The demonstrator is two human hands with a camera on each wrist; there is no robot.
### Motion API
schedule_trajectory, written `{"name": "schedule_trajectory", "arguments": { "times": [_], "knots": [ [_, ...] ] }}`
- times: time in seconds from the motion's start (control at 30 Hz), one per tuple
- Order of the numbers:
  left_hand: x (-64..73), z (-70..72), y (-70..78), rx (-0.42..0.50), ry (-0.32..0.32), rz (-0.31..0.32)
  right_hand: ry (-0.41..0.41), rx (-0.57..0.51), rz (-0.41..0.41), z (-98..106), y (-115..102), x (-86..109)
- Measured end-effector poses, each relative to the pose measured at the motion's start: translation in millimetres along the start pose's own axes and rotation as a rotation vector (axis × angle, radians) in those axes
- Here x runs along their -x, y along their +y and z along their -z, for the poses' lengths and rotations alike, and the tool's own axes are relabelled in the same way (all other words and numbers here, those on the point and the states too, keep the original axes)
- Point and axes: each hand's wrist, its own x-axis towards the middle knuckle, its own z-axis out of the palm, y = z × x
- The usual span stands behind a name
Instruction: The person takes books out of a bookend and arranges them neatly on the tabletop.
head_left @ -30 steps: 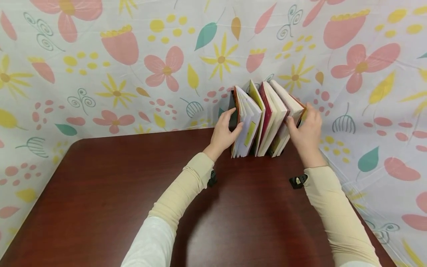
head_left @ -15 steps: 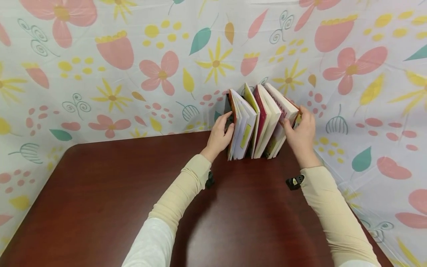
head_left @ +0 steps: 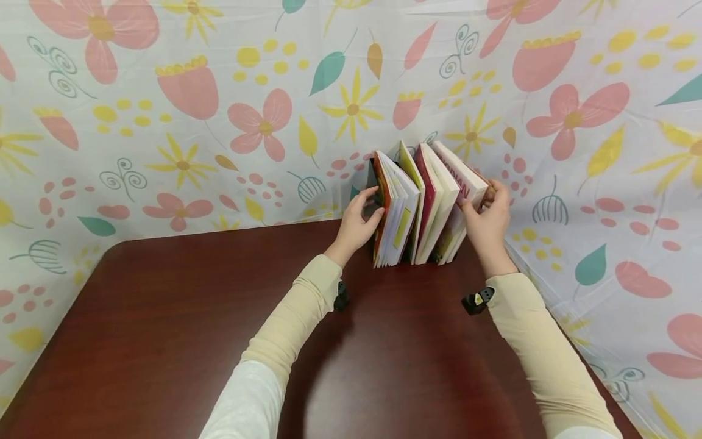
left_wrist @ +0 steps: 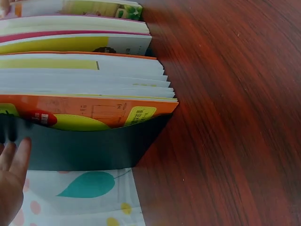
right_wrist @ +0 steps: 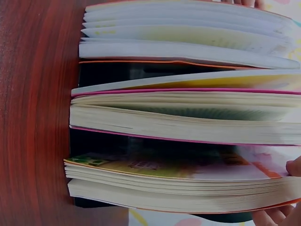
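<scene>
Several upright books stand side by side in a black book holder (left_wrist: 84, 148). My left hand (head_left: 358, 224) is at its left side, fingertips right at the black wall in the left wrist view, beside an orange-covered book (left_wrist: 84, 106). A thin yellow book (head_left: 411, 167) and a dark red book (head_left: 439, 207) stand in the middle. My right hand (head_left: 490, 218) pinches the rightmost book (right_wrist: 178, 193), thumb on its inner cover side and fingers round its outer side. That book leans, with red lettering showing on its cover. The holder's base is mostly hidden under the books.
The books stand at the back right of a dark reddish-brown table (head_left: 181, 329). A white flower-patterned cloth (head_left: 219, 134) hangs right behind them and along the right side. Gaps show between the books in the right wrist view.
The gap beside the rightmost book has widened, and more of its lettered cover shows. My right hand has moved with it slightly. The left hand stays at the holder's side. The head view has shifted a little.
</scene>
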Motion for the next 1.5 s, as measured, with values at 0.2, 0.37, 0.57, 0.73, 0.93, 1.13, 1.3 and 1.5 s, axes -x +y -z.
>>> {"name": "schedule_trajectory", "arguments": {
  "times": [0.2,0.37,0.57,0.73,0.93,1.13,1.3,1.5],
  "knots": [
    [-0.9,3.9,-0.6,0.077,-0.023,0.017,-0.010,-0.015,-0.060,0,4,-1.3],
    [2.9,6.7,5.3,0.144,-0.017,0.033,-0.017,-0.012,-0.106,1,6,-0.7],
    [10.5,16.3,27.0,0.193,-0.042,-0.001,0.002,0.023,-0.113,0,8,-1.3],
    [6.0,11.4,12.3,0.220,-0.048,-0.015,-0.003,0.054,-0.081,1,9,-1.4],
    [1.0,3.8,-5.7,0.207,-0.062,0.024,0.010,0.031,-0.053,6,17,2.6],
    [0.7,5.7,-5.6,0.194,-0.085,0.047,0.017,0.033,-0.047,13,19,9.1],
    [0.0,6.7,-3.8,0.156,-0.088,0.047,0.021,0.047,-0.018,18,17,15.6],
    [0.8,8.3,-2.4,0.153,-0.094,0.035,0.031,0.035,0.002,22,17,21.7]
  ]
}}
